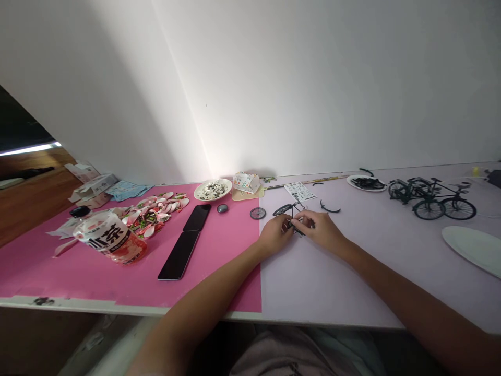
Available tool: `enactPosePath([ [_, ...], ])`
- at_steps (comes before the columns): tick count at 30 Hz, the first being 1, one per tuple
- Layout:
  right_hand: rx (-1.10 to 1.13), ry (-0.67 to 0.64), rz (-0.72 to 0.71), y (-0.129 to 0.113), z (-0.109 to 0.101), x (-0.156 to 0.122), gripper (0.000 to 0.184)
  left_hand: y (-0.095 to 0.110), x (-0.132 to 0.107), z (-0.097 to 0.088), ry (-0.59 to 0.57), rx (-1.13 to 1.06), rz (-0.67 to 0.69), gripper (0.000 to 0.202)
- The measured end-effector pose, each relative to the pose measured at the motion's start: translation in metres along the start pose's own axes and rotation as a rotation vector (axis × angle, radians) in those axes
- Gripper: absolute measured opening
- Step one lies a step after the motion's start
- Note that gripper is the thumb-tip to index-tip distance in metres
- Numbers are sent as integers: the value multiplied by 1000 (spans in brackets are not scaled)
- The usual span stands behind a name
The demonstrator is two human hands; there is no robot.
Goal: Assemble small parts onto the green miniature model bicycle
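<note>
A small black model bicycle is between my two hands, low over the pale part of the table. One spoked wheel and a thin bar poke out beyond my fingertips. My left hand has its fingers closed on the near side of the bicycle. From the right, my right hand pinches the same model with thumb and fingers; the part under the fingertips is mostly hidden. A loose spoked wheel lies flat just left of the hands. Curved black strips, one a mudguard-like piece, lie to the right.
Model bicycles stand at the right, near a white plate of black parts and an oval plate. A printed sheet lies behind my hands. Leftward are a phone, a bowl, petal-like pieces and a tilted drink bottle.
</note>
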State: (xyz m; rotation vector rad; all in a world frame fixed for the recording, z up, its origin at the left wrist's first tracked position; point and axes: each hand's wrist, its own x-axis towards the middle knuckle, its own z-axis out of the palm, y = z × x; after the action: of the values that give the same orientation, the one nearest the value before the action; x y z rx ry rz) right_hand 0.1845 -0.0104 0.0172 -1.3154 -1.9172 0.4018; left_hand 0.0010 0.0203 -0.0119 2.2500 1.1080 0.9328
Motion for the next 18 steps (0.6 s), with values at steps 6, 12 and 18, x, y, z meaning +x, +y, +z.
enactPosePath([
  [6,-4,-53,36,1,1,0,29,-1,-1,1,36,5,-21,23],
  [12,20,-64,60,-2,0,0,26,1,-2,0,47,-12,-24,22],
  [18,51,-81,78,1,1,1,23,1,-1,1,43,-11,-27,22],
])
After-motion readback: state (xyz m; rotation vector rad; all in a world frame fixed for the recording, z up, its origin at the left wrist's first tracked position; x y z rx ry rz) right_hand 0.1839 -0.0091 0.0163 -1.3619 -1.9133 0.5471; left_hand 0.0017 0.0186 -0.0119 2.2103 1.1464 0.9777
